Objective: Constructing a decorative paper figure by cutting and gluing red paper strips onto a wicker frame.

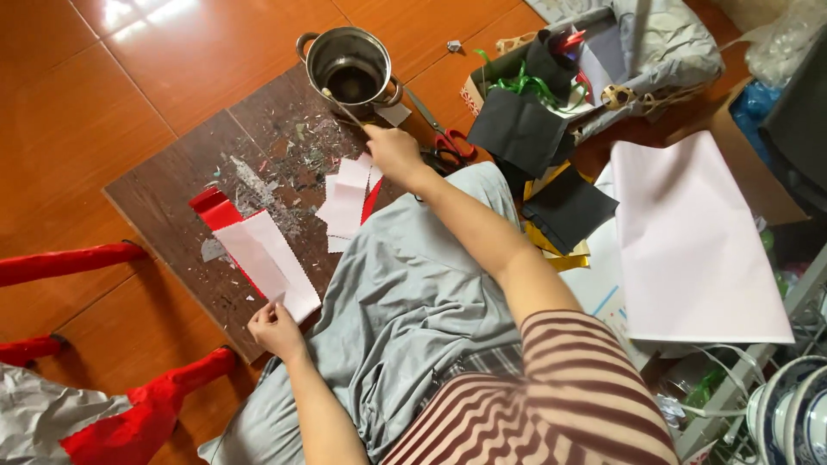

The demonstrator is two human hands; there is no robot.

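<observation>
The thin stick [345,108] runs from the right hand [394,153] up into the steel pot [349,65], its tip resting at the dark contents inside. The right hand is closed around the lower end of the stick, fingers pinched on it. To do this well, it seems best to keep the grip light and lift the tip slowly, wiping it on the pot's rim so nothing drips on the way back (the board already carries plenty of dried smears).

The left hand [274,327] pinches the near corner of a white paper strip [267,263], which lies on the dark board [164,207] over a red piece [214,209]. Holding that corner flat and steady looks sensible.

Between the hands lies a small pile of white slips [346,202]. Red-handled scissors [448,142] rest just beside the right wrist, and a box of black paper and green ribbon [517,103] sits beyond on the orange floor [112,77].
</observation>
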